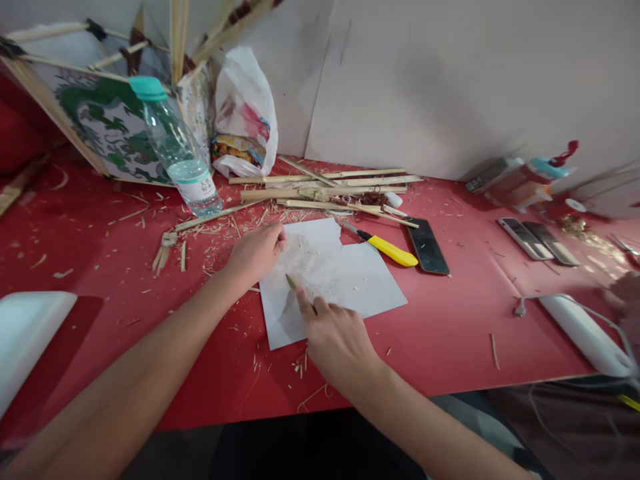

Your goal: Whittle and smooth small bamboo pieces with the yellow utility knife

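Note:
On the red table lies a white sheet of paper (325,267) with a notched top edge, grey smudges and small crumbs. My right hand (343,340) grips a slim, pointed olive-brown piece (291,282), index finger stretched along it, its tip over the paper's left half. The rest of that piece is hidden in the hand. At the paper's upper left edge rests my left hand (260,252), fingers curled; whatever they hold, if anything, is hidden. A yellow-handled utility knife (393,250) lies across the paper's upper right edge, beside a black phone (427,245).
Bamboo sticks (325,190) and shavings lie behind the paper. At the back left stand a water bottle (183,153), a plastic bag (247,113) and a bamboo-framed lantern (110,127). Further right are two phones (525,239), a white device (585,333) with a cable, and bottles (530,177).

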Tool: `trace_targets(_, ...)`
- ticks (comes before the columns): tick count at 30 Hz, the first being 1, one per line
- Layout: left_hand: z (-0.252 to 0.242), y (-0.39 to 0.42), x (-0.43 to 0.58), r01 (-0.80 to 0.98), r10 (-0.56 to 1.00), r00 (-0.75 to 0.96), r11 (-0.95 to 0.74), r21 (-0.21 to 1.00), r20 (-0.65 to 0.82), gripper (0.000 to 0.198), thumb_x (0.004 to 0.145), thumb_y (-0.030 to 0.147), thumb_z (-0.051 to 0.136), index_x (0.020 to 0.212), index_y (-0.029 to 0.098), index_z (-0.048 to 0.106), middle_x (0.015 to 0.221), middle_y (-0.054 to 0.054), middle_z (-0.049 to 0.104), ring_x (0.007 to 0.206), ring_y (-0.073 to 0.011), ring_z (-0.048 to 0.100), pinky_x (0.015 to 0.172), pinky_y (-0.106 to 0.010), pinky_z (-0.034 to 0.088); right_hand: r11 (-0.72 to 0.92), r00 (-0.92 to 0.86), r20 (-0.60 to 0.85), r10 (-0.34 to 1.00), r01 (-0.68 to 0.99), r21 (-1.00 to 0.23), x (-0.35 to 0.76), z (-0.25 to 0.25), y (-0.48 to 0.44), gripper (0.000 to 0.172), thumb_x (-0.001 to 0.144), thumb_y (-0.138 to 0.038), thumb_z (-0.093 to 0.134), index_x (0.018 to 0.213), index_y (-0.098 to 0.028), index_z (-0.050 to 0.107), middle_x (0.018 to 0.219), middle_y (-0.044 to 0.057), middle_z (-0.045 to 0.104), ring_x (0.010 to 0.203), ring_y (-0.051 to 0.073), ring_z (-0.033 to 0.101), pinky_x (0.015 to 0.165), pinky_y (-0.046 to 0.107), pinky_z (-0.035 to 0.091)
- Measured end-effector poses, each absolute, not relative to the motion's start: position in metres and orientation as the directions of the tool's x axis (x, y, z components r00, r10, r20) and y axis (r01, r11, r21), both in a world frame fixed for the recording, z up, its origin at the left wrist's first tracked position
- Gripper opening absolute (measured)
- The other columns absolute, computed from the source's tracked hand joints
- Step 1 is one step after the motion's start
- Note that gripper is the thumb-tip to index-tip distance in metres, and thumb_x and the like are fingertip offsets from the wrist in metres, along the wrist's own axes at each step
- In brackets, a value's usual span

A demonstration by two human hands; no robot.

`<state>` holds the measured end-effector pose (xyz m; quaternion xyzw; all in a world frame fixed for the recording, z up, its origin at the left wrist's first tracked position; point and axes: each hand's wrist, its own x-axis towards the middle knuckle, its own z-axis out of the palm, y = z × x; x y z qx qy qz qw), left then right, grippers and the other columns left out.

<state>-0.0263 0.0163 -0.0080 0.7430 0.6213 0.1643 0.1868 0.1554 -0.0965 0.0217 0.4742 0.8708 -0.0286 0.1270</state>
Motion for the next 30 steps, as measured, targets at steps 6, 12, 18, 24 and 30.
trace_targets(6,-0.008,0.017,-0.026,0.866,0.988,0.154,-0.129,0.483,-0.012,0.006,0.095,0.024,0.053,0.096,0.023,0.059,0.096,-0.005,0.071,0.088,-0.0216,0.064,0.073,-0.033,0.042,0.553,-0.524,-0.271,0.807,0.833,0.036,0.155,0.025,-0.095,0.070,0.082,-0.002,0.045,0.151,-0.004,0.038,0.096,0.014,0.069,0.071,0.022,0.068,0.052,0.032,0.048)
trace_targets(12,-0.008,0.016,-0.026,0.872,0.986,0.167,-0.139,0.469,-0.017,0.005,0.095,0.024,0.053,0.097,0.023,0.058,0.095,-0.005,0.070,0.087,-0.0220,0.064,0.074,-0.033,0.043,0.527,-0.494,-0.304,0.815,0.849,0.031,0.151,0.032,-0.087,0.068,0.084,-0.002,0.044,0.151,-0.007,0.039,0.096,0.013,0.071,0.072,0.022,0.069,0.053,0.031,0.048)
trace_targets(18,-0.008,0.015,-0.026,0.865,0.984,0.179,-0.165,0.473,0.015,0.003,0.095,0.023,0.052,0.093,0.023,0.055,0.097,-0.004,0.071,0.089,-0.0229,0.065,0.073,-0.033,0.043,0.591,-0.548,-0.311,0.776,0.805,0.056,0.155,0.035,-0.098,0.068,0.082,0.000,0.045,0.150,-0.003,0.039,0.090,0.014,0.071,0.065,0.020,0.067,0.049,0.029,0.044)
trace_targets(24,-0.009,0.015,-0.025,0.867,0.986,0.167,-0.156,0.473,0.019,0.003,0.094,0.023,0.052,0.092,0.023,0.054,0.096,-0.005,0.070,0.091,-0.0228,0.065,0.074,-0.033,0.042,0.555,-0.534,-0.292,0.793,0.832,-0.014,0.149,0.040,-0.090,0.075,0.078,-0.001,0.048,0.152,-0.003,0.036,0.092,0.013,0.072,0.067,0.021,0.068,0.049,0.031,0.042)
trace_targets(30,-0.008,0.013,-0.025,0.858,0.988,0.157,-0.137,0.496,0.002,0.004,0.095,0.025,0.053,0.092,0.023,0.056,0.097,-0.004,0.071,0.089,-0.0212,0.064,0.071,-0.032,0.041,0.508,-0.529,-0.268,0.805,0.848,-0.150,0.188,0.041,-0.109,0.069,0.086,-0.007,0.046,0.154,-0.016,0.037,0.092,0.007,0.072,0.071,0.019,0.067,0.054,0.029,0.041)
